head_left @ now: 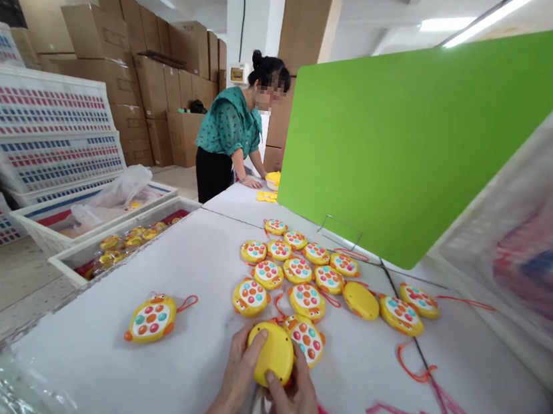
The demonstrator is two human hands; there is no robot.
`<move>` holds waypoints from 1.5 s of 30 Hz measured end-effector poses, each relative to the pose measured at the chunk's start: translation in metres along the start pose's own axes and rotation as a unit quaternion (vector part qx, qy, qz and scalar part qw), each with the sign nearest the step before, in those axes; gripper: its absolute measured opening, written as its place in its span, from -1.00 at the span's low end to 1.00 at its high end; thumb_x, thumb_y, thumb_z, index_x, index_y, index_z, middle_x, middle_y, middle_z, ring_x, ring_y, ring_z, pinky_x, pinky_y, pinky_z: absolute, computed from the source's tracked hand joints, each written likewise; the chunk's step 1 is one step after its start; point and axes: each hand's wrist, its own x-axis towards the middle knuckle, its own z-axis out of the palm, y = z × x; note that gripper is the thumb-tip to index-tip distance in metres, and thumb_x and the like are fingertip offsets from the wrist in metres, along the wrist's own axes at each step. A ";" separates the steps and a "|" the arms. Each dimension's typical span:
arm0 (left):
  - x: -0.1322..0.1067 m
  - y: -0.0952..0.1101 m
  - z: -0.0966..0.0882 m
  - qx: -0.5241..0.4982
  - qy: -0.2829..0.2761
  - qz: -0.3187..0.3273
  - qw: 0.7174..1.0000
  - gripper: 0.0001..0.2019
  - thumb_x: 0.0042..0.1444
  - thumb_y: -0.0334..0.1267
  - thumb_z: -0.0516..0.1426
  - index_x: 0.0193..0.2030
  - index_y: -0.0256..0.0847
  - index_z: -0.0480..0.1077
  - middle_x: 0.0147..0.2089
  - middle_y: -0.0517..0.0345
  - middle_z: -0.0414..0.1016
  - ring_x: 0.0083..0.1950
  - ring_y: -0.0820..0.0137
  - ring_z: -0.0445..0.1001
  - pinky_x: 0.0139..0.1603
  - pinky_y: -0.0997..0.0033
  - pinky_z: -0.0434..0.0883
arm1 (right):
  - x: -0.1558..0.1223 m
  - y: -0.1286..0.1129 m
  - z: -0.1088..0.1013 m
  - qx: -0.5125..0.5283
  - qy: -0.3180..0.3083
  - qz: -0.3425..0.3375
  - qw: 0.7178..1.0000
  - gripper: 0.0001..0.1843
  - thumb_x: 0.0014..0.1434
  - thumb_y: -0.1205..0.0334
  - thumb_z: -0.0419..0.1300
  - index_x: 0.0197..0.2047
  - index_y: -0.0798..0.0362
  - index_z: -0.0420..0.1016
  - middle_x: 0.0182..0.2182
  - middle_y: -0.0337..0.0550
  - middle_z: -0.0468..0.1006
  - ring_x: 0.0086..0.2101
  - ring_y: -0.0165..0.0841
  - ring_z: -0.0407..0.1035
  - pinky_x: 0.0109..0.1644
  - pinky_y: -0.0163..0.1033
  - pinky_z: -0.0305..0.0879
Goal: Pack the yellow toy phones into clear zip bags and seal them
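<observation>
The left hand [238,369] and right hand [297,398] are holding 1 yellow duck-shaped toy [275,351] back side up over the near part of the white tabletop [195,251] — both thumbs are pressing on its back, pinching it against the other fingers, which are curling around its sides, partly hidden. Just beyond, a cluster of matching toys [298,270] is lying mostly face up, with 1 face-down toy [361,301] among them. To the left, 1 lone toy [152,319] is lying apart, its red cord loop [189,302] trailing.
</observation>
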 end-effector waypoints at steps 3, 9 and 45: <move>0.002 -0.004 0.000 -0.001 0.020 -0.013 1.000 -0.59 -0.07 -0.08 0.15 -0.12 -0.30 0.43 -0.06 -0.02 0.44 0.05 0.18 0.32 0.00 0.37 0.28 | 0.001 0.002 0.000 0.003 0.001 -0.004 1.000 -0.17 0.04 -0.06 0.17 0.26 0.14 -0.02 0.14 0.07 0.25 0.12 -0.16 0.14 0.12 -0.18 0.18; 0.002 -0.006 0.000 -0.016 0.040 -0.026 0.999 -0.58 -0.13 -0.08 0.20 -0.13 -0.28 0.44 -0.05 -0.01 0.45 0.04 0.18 0.33 -0.01 0.37 0.29 | 0.000 0.001 0.001 0.006 0.004 -0.012 1.000 -0.20 0.04 -0.01 0.18 0.26 0.11 0.01 0.12 0.07 0.27 0.11 -0.15 0.16 0.11 -0.15 0.19; 0.002 -0.005 0.000 0.013 0.009 0.009 1.000 -0.61 -0.03 -0.06 0.13 -0.14 -0.29 0.44 -0.10 -0.01 0.47 0.02 0.17 0.34 -0.01 0.34 0.29 | 0.002 0.005 0.001 0.010 0.003 -0.007 1.000 -0.23 0.04 -0.03 0.16 0.21 0.17 0.03 0.14 0.14 0.22 0.07 -0.14 0.20 0.11 -0.10 0.20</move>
